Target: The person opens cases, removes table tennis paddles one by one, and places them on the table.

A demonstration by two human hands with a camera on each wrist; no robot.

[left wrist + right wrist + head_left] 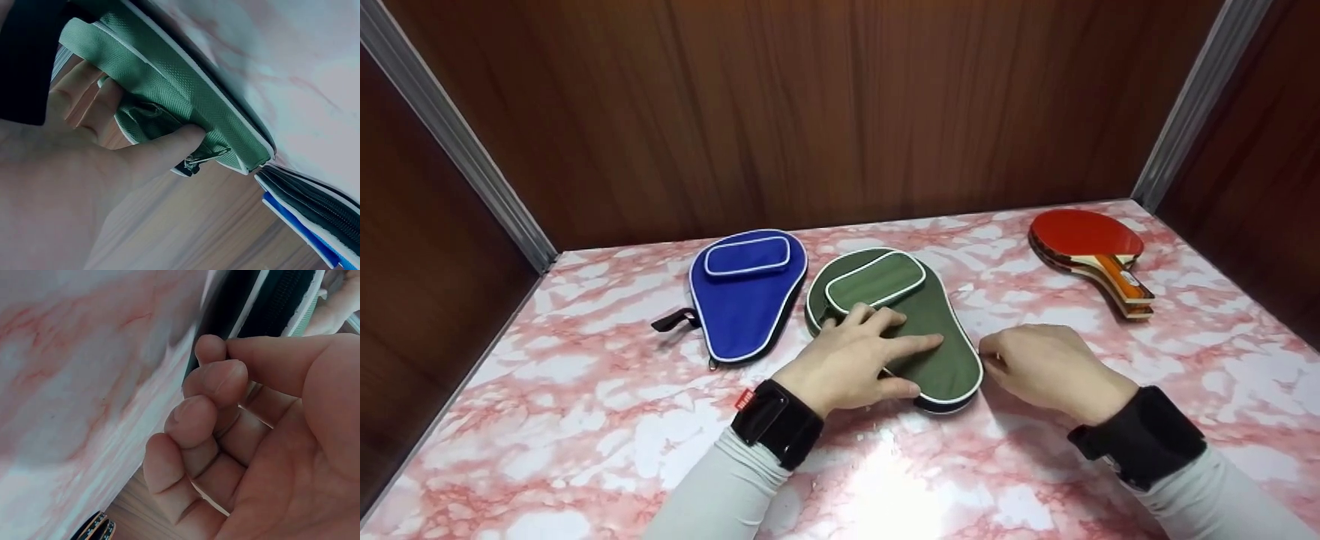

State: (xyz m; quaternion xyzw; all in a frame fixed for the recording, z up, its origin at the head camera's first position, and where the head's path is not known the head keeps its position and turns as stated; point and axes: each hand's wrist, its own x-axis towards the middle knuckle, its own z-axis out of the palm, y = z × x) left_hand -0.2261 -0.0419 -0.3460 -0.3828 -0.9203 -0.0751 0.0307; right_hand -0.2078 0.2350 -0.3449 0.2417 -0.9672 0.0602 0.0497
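Observation:
A green paddle case [941, 334] with white piping lies flat in the middle of the pink marble table [585, 427]. My left hand [859, 352] rests on top of it with the fingers spread flat, just below its front pocket [876, 281]. The left wrist view shows the thumb [163, 146] lying on the green fabric [169, 73] beside a metal zip pull [205, 158]. My right hand [991, 360] is at the case's right edge with its fingers curled. In the right wrist view the thumb and forefinger [216, 346] pinch together against the zip edge [281, 298]; what they hold is hidden.
A blue paddle case [742, 300] with a black strap lies just left of the green one. Red table tennis paddles [1087, 236] are stacked at the back right. Dark wooden walls close in the table on three sides.

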